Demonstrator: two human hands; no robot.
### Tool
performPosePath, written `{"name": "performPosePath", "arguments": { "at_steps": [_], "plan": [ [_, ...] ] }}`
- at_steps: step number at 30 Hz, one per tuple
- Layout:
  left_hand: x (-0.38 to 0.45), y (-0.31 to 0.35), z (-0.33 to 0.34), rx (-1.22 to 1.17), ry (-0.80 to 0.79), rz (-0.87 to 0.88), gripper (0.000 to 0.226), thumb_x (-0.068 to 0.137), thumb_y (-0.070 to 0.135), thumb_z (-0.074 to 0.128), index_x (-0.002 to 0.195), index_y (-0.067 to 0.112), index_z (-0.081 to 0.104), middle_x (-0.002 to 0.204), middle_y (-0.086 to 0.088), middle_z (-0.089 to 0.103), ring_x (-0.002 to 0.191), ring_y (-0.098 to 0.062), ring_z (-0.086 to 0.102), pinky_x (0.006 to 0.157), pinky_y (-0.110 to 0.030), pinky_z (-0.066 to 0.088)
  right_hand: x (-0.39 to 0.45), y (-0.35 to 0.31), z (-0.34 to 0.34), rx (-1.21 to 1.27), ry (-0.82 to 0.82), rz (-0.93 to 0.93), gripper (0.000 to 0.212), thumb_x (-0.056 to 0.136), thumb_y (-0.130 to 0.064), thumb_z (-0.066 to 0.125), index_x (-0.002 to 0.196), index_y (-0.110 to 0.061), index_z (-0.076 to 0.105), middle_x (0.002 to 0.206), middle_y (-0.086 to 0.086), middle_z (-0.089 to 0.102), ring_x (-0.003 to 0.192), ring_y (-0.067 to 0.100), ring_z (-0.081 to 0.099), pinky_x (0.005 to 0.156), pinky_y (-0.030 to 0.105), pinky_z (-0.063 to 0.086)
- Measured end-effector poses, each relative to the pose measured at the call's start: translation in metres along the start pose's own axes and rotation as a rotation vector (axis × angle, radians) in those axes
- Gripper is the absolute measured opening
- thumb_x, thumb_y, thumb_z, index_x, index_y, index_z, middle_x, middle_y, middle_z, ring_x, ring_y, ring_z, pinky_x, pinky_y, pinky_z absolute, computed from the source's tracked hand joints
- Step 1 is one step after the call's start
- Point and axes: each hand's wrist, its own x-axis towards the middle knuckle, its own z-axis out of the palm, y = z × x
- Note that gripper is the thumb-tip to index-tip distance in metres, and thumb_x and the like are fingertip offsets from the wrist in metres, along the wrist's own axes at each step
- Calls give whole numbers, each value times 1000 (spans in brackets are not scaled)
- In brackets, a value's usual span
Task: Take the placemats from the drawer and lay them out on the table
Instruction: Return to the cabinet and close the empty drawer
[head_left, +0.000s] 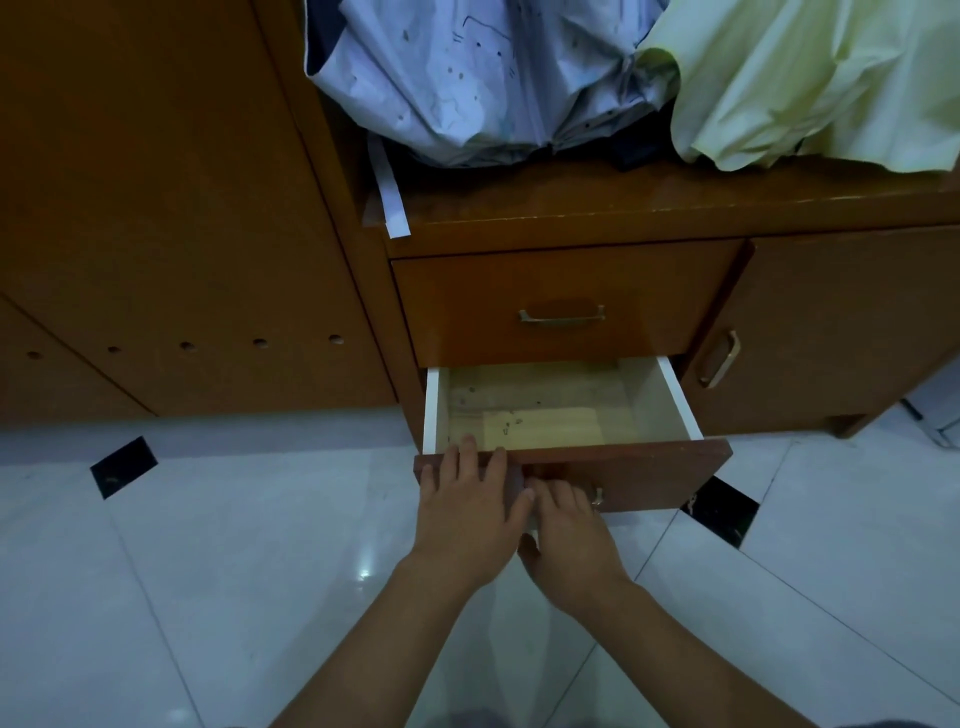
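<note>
The lower drawer (665, 470) of a brown wooden cabinet stands pulled out, showing its white sides and pale wood bottom. A flat pale yellow rectangle, which looks like a placemat (545, 423), lies on that bottom near the front. My left hand (467, 499) rests on the top edge of the drawer front, its fingers straight and reaching just over the edge. My right hand (566, 540) is right beside it, lower on the drawer front, with its fingers curled round the metal drawer handle (597, 499), which it mostly hides.
A shut upper drawer (563, 304) sits above the open one, and a cabinet door (831, 332) to its right. Bluish cloth (467, 78) and pale yellow cloth (805, 78) lie on the cabinet top. A tall wooden panel (156, 208) stands at left. White floor tiles (208, 571) lie below.
</note>
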Motion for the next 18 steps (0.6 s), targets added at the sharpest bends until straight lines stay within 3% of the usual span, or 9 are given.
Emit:
{"name": "performPosePath", "arguments": {
  "at_steps": [5, 9, 18],
  "plan": [
    [12, -7, -7, 12, 38, -10, 85, 82, 66, -4, 151, 25, 20, 160, -11, 18, 146, -29, 15, 118, -49, 13, 14, 2, -8, -11, 54, -15, 47, 86, -29, 56, 130, -25, 39, 119, -3, 47, 110, 18, 42, 91, 29, 39],
    [36, -14, -13, -25, 66, 4, 62, 98, 57, 20, 152, 26, 22, 161, -8, 14, 148, -27, 10, 119, -51, 11, 31, 1, -12, 15, 59, 8, 46, 87, -28, 55, 130, -27, 38, 120, -3, 48, 112, 18, 43, 94, 32, 39],
    [52, -28, -12, -74, 145, -23, 59, 99, 56, 24, 151, 28, 24, 161, -6, 15, 148, -26, 11, 119, -49, 12, 74, 3, -17, 38, 43, 78, 30, 90, -29, 54, 118, -30, 41, 115, -3, 50, 111, 20, 45, 97, 41, 42]
  ]
}}
